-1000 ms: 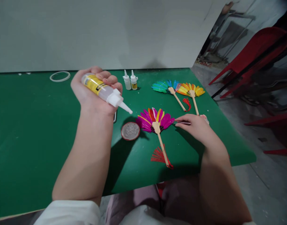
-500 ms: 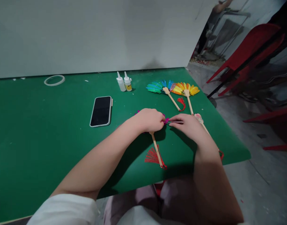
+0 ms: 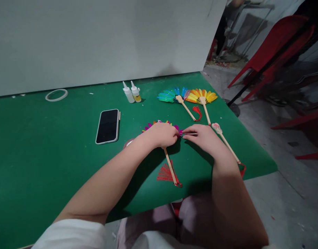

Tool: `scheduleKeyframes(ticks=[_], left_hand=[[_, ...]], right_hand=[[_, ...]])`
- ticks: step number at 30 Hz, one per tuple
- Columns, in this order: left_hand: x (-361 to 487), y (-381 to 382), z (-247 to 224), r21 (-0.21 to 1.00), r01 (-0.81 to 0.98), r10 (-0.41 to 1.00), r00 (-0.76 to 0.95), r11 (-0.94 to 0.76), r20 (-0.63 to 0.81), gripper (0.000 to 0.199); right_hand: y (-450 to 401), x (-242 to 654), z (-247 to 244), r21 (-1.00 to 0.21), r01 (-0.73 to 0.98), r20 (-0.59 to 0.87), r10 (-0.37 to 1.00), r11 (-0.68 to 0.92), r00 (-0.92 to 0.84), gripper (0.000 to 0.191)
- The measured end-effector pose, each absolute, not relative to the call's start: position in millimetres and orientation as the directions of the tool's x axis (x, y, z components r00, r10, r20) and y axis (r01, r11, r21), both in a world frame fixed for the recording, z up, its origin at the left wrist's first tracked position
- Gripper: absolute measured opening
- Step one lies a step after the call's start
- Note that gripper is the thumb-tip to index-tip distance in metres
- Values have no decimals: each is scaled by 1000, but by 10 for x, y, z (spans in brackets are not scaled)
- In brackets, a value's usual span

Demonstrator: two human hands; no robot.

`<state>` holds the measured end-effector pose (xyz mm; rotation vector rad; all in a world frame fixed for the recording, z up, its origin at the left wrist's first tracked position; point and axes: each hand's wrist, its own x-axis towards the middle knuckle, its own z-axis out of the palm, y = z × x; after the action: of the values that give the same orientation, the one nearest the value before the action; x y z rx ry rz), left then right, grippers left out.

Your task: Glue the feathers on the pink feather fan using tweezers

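A multicoloured fan (image 3: pixel 170 167) with a wooden handle and red tassel lies in front of me, its magenta and orange petals partly under my left hand (image 3: pixel 166 135). The fingers of my left hand are closed at the fan's right edge, on a magenta petal. From the right, my right hand (image 3: pixel 197 135) pinches thin metal tweezers (image 3: pixel 191 134), whose tips point at that petal. Whether the tips grip it is too small to tell. A round item with a reddish rim (image 3: pixel 128 142) is partly hidden behind my left forearm.
A phone (image 3: pixel 107 126), two small bottles (image 3: pixel 132 92) and a clear ring (image 3: pixel 56 95) lie or stand on the green table (image 3: pixel 44 155). Blue-green (image 3: pixel 171 95) and yellow (image 3: pixel 207 97) fans and a bare handle (image 3: pixel 227 142) are at right. Red chairs (image 3: pixel 275 45) stand beyond.
The view has shifted slightly, so the items appear a little further left. More of the multicoloured petals and the round item shows. Both hands keep nearly the same pose.
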<state>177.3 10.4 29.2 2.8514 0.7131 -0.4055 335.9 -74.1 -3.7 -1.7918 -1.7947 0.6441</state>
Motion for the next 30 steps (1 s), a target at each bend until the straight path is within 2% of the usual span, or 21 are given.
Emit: scheduleKeyframes(ticks=[10, 17, 22, 25, 27, 29, 30], left_hand=[[1761, 104, 278, 93, 501, 448, 831, -860, -329, 40], [1750, 119, 336, 77, 518, 466, 817, -852, -339, 41], [1688, 182, 350, 115, 521, 476, 834, -846, -280, 40], [1576, 256, 414, 293, 566, 557, 821, -770, -123, 37], [1472, 314, 494, 533, 533, 658, 751, -658, 61, 34], [1347, 367, 607, 778, 327, 766, 576, -536, 286, 31], [1274, 386, 677, 851, 157, 804, 449, -502, 391, 30]], right_hand=[[-801, 3331, 166, -606, 795, 3, 999, -33, 44, 16], [-849, 3340, 291, -610, 790, 44, 993, -61, 111, 16], [-844, 3344, 292, -613, 786, 69, 985, -82, 157, 15], [-864, 3349, 276, -684, 723, 98, 970, -95, 220, 17], [-882, 3350, 261, -736, 668, 118, 953, -105, 280, 17], [-893, 3340, 254, -780, 616, 130, 933, -112, 334, 16], [-895, 3327, 256, -798, 593, 139, 926, -105, 351, 15]])
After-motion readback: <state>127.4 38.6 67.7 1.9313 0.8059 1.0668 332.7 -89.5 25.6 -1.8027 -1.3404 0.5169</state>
